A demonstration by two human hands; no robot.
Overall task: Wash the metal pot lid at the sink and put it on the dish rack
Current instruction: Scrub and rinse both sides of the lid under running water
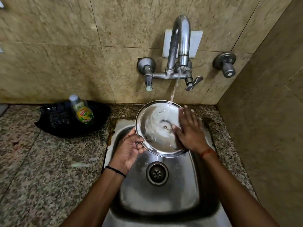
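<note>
rinsing lid (155,128) beside "vim" bottle (82,112)

**Metal pot lid: state and pose**

Metal pot lid (154,126): round, shiny steel, concave inner face up toward the camera, small fastener at centre. Wet; a thin water stream lands on its upper inner surface. Held tilted above the steel sink (164,202), its far edge higher. Narrow flat rim all round.

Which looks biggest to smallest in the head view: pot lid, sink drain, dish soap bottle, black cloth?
1. Black cloth
2. Pot lid
3. Dish soap bottle
4. Sink drain

The bottle and the drain look close in size, and the drain sits nearer the camera, so that order is unsure.
</note>
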